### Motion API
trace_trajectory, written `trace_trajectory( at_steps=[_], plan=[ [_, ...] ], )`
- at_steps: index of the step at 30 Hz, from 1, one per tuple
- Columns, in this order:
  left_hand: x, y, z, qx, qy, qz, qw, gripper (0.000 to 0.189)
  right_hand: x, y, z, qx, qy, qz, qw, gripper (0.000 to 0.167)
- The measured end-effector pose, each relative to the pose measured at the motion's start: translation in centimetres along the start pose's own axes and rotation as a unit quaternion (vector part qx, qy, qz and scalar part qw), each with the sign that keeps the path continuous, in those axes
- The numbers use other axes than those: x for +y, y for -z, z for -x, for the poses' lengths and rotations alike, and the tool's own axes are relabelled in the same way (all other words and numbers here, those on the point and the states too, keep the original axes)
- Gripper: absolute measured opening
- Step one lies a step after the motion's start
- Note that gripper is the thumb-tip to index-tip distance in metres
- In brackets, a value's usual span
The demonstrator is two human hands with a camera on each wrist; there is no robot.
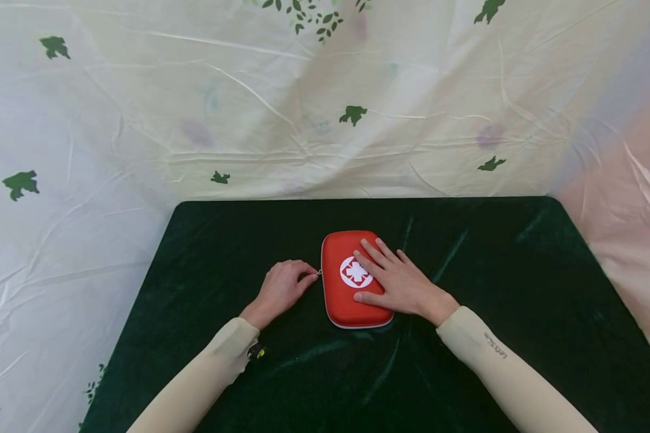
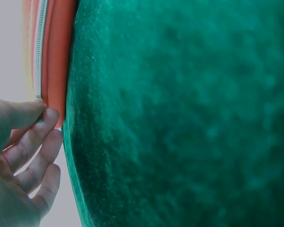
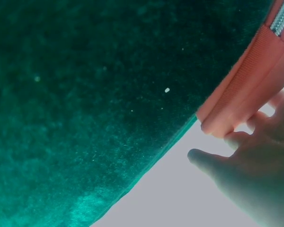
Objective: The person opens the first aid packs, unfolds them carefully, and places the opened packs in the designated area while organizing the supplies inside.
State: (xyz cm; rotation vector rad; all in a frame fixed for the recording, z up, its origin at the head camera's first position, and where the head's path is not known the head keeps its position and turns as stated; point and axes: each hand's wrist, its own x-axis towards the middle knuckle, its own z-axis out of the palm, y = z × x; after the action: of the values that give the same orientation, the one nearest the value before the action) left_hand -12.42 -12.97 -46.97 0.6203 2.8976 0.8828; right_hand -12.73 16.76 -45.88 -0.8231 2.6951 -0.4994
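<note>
A red zippered first-aid case [image 1: 336, 307] with a white cross emblem [image 1: 352, 272] lies flat on the dark green cloth. My left hand [image 1: 283, 286] is at its left side, thumb and forefinger pinching the small zipper pull [image 1: 319, 273]. In the left wrist view the pale zipper [image 2: 39, 52] runs along the case's side up to the thumb of that hand [image 2: 26, 151]. Across the right half of the lid rests my right hand [image 1: 398, 281], fingers spread and straight, covering part of the emblem. The right wrist view shows this hand [image 3: 260, 161] beside the case's fabric edge [image 3: 246, 90].
Dark green velvety cloth [image 1: 206, 252] covers the table under the case. A pale curtain [image 1: 281, 90] with green leaf and bird prints hangs behind the table and along its left side, and pinkish fabric [image 1: 628, 180] hangs at the right.
</note>
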Motion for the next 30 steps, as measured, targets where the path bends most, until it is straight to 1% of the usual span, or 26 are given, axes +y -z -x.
trace_trajectory(
  at_steps=[7, 13, 23, 30],
  plan=[
    [0.0, 0.1, 0.1, -0.001, -0.003, 0.006, 1.0000, 0.012, 0.0, 0.0, -0.1, -0.005, -0.001, 0.001, 1.0000, 0.096],
    [0.0, 0.0, 0.4, -0.008, -0.005, 0.010, 0.9999, 0.012, -0.1, 0.1, 0.0, 0.001, 0.002, 0.003, 1.0000, 0.096],
    [0.2, -0.1, 1.0, -0.011, -0.009, 0.020, 0.9997, 0.012, -0.2, 0.2, 0.0, 0.001, 0.001, 0.000, 1.0000, 0.096],
    [0.4, 0.2, 1.2, -0.013, -0.014, 0.020, 0.9996, 0.012, -0.2, 0.2, 0.0, -0.001, 0.001, -0.002, 1.0000, 0.096]
  ],
)
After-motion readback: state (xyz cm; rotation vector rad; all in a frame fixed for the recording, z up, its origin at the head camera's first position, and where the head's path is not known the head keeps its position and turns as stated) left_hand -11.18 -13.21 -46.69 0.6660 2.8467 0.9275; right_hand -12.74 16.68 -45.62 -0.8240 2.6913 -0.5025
